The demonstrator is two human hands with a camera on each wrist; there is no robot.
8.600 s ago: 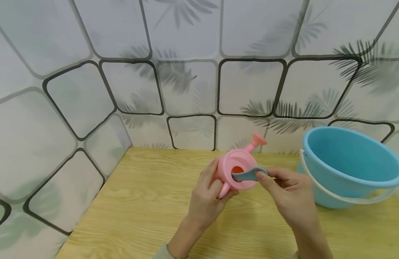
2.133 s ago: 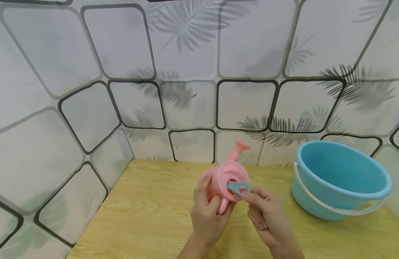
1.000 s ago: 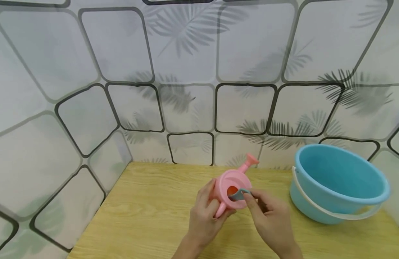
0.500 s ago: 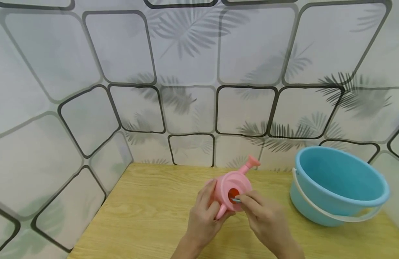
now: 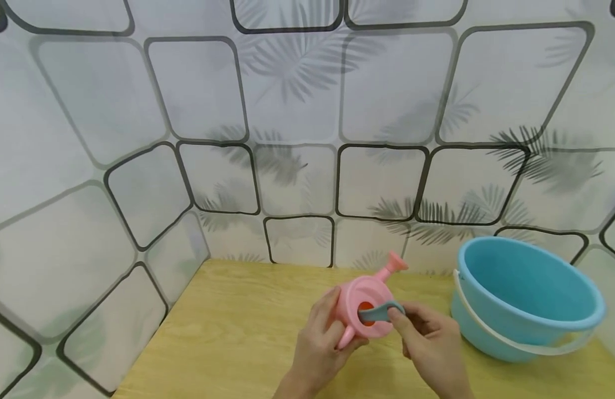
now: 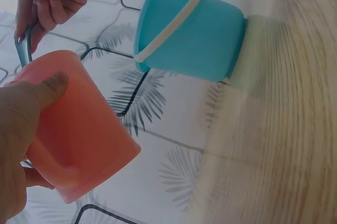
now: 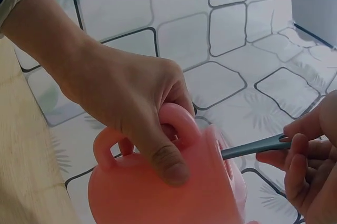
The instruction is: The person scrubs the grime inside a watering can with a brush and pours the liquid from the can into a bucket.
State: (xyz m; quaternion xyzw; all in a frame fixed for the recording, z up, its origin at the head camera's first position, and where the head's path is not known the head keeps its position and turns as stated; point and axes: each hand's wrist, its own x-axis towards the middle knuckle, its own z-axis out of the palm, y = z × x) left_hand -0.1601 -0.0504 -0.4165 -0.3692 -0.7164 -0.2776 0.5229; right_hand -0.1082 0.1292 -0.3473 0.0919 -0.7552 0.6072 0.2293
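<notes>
My left hand [image 5: 317, 343] grips a pink toy watering can [image 5: 371, 287] by its handle side, holding it above the table with its round opening tilted towards me. In the right wrist view, the left thumb presses along the can [image 7: 158, 197] and the other fingers pass round its handle. With thumb and fingers, my right hand [image 5: 432, 341] pinches the end of a flat blue-grey handle [image 5: 379, 313] with a rounded, looped tip. This handle runs into the opening, where orange-red shows; its far end is hidden inside the can. The can's spout and sprinkler head [image 5: 397, 261] point up and right.
A light blue bucket [image 5: 479, 324] with a white carrying handle [image 5: 507, 341] stands on the table to the right, close to my right hand. The wood-grain table [image 5: 227, 332] meets a wall covering [image 5: 297, 177] with outlined tiles and leaves at the back and left.
Half a second ago the blue-grey handle was mostly hidden in the can and under the right fingers; now more of it shows, the right hand having drawn back rightwards. The left hand keeps its grip.
</notes>
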